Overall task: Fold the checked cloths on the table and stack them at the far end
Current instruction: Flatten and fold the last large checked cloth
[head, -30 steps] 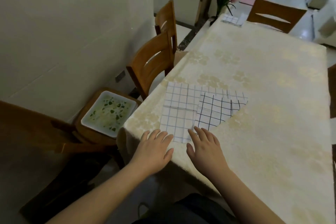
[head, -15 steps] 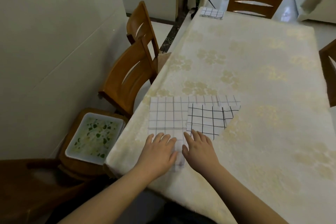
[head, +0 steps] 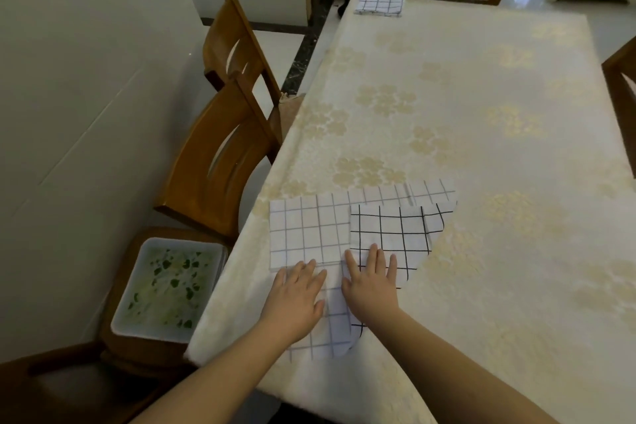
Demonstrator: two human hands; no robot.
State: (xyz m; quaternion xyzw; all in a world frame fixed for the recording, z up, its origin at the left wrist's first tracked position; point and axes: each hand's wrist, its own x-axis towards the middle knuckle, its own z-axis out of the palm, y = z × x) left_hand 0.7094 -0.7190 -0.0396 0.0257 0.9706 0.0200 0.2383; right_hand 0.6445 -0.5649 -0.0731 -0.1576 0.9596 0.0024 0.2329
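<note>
The checked cloth (head: 309,234) lies at the near left corner of the table (head: 481,148), its left edge just short of the table's left edge, with bare floral tablecloth stretching beyond it and to its right. Since the earlier pictures both hands have slid farther onto the cloth, toward the far end. The left hand (head: 296,296) and the right hand (head: 370,286) lie flat side by side on the cloth's near part, fingers straight and slightly spread, pressing it down. The cloth is white with a thin dark grid; a flap with bolder lines is folded over its right part. A folded cloth (head: 378,5) sits at the table's far left corner.
</note>
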